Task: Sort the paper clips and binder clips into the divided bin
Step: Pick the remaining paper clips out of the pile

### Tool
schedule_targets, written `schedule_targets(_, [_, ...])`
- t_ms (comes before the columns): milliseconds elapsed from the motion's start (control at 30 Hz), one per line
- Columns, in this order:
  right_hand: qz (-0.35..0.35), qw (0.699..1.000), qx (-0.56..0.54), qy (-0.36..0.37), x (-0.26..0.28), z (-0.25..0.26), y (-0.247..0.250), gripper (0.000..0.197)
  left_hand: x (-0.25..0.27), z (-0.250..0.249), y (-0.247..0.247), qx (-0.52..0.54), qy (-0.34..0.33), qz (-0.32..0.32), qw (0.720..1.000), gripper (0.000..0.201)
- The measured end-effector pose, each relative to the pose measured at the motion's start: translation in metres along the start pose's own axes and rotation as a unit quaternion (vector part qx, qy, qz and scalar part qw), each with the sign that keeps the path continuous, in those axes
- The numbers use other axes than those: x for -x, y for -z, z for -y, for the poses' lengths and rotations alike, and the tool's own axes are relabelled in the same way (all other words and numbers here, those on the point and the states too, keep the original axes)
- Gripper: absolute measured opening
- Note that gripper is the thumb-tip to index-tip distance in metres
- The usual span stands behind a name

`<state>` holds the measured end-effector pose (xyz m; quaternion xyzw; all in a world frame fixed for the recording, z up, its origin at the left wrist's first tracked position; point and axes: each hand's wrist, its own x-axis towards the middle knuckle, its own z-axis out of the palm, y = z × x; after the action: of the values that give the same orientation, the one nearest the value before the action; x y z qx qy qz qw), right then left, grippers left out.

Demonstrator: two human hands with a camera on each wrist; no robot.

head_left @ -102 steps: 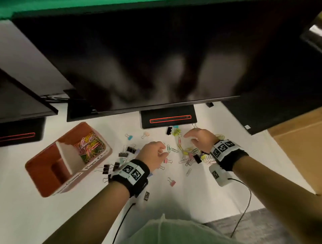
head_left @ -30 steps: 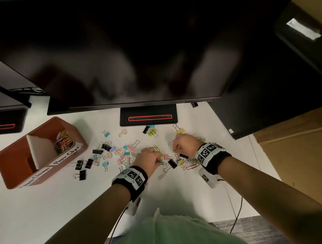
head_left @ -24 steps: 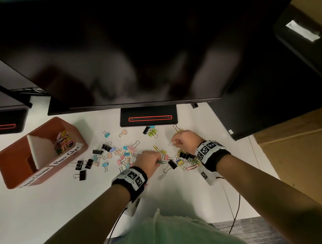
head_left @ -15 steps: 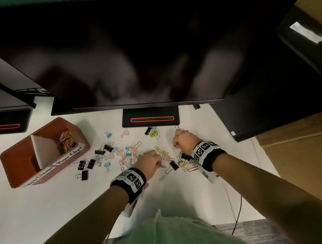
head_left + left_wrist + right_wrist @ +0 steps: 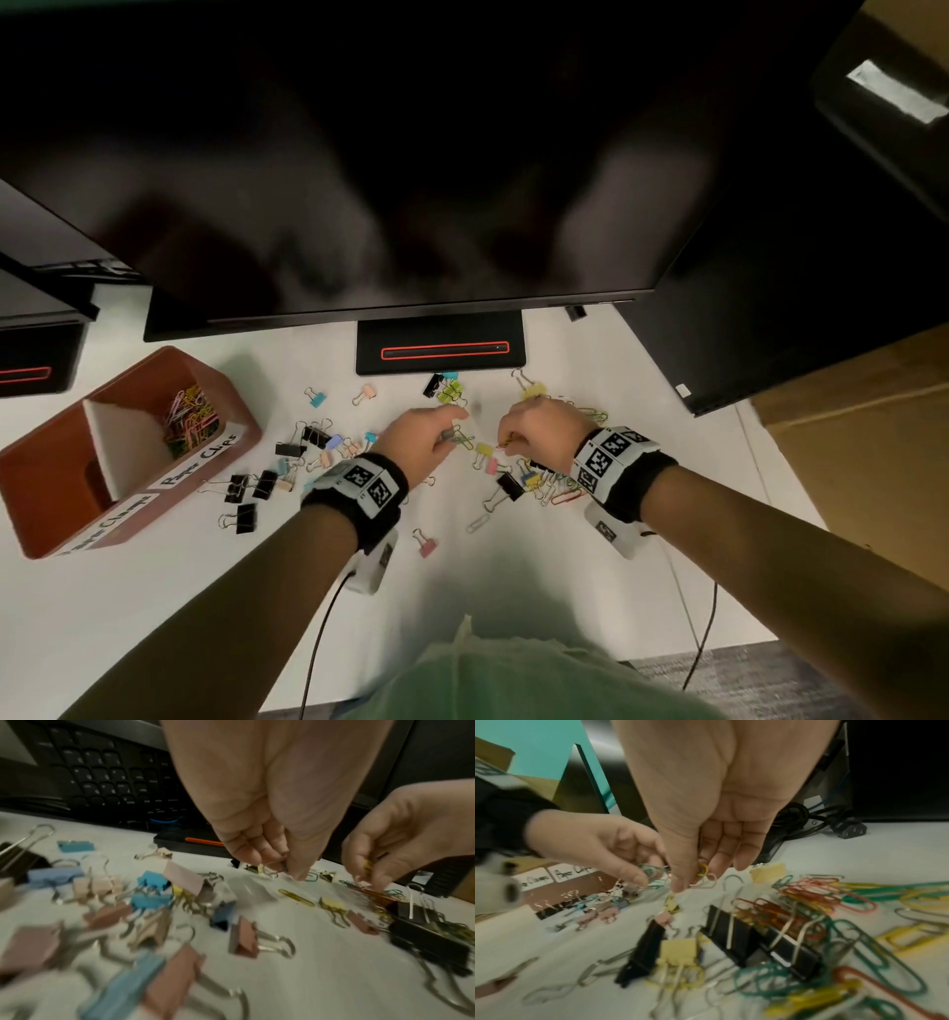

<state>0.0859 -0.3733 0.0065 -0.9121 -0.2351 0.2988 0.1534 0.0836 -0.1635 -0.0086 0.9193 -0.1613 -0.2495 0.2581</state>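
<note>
The red-brown divided bin point(image 5: 46, 483) stands at the left; its far compartment holds coloured paper clips point(image 5: 190, 416). My left hand point(image 5: 452, 431) hovers over the table's middle with curled fingers, pinching green paper clips point(image 5: 649, 871). A hand's width to its right, my right hand point(image 5: 506, 442) pinches yellow and pink paper clips point(image 5: 702, 871) between thumb and fingers. Under the right wrist lies a heap of loose paper clips point(image 5: 834, 902) mixed with black binder clips point(image 5: 744, 935). Small pastel binder clips point(image 5: 154, 888) lie scattered between my left hand and the bin.
A large dark monitor point(image 5: 411, 154) overhangs the table, its stand base point(image 5: 441, 349) just beyond the hands. A keyboard point(image 5: 102, 780) sits behind the clips. Black binder clips point(image 5: 246, 488) lie near the bin's front. Cables point(image 5: 808, 817) trail at the far right.
My left hand has moved forward and now sits level with the right hand. The right hand has shifted slightly left, so the two hands are closer together.
</note>
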Motion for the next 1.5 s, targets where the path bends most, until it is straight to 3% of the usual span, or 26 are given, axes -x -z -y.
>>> schedule_targets(167, [0.029,0.995,0.014,0.094,0.011,0.024,-0.014,0.027,-0.016,0.002,-0.005,-0.081,-0.023,0.059,0.995,0.027])
schedule_targets(267, [0.047,0.990,0.039,0.128,0.014,0.035,-0.030,0.027,-0.016,0.002,-0.009,-0.091,-0.013,0.049,0.995,0.019])
schedule_targets(433, [0.073,0.982,0.127,0.116,0.016,0.046,-0.052,0.020,-0.022,-0.002,-0.010,-0.127,0.008,0.076,0.989,0.020])
schedule_targets(633, [0.061,0.985,0.138,0.084,0.016,0.049,-0.062,0.024,-0.022,0.002,-0.014,-0.174,0.012,0.096,0.980,0.016])
schedule_targets(767, [0.066,0.986,0.134,0.073,0.017,0.051,-0.065,0.022,-0.018,0.002,-0.017,-0.192,-0.004,0.071,0.979,0.019])
schedule_targets(900, [0.078,0.982,0.148,0.083,0.016,0.057,-0.066,0.020,-0.007,0.000,-0.012,-0.108,0.013,0.031,0.994,0.016])
schedule_targets(1067, [0.071,0.988,0.122,0.058,0.014,0.063,-0.073,0.019,0.023,0.006,0.026,0.050,0.068,-0.085,0.993,0.010])
schedule_targets(1200, [0.074,0.989,0.117,0.051,0.007,0.080,-0.076,0.023,0.058,0.041,0.074,0.091,0.121,-0.173,0.973,0.011])
schedule_targets(1333, [0.023,0.997,0.058,0.038,-0.014,0.111,-0.049,0.024,0.101,0.087,0.118,0.081,0.155,-0.223,0.959,0.012])
schedule_targets(1500, [-0.069,0.995,-0.030,0.062,-0.069,0.183,0.009,0.020,0.136,0.134,0.159,0.075,0.230,-0.237,0.941,0.013])
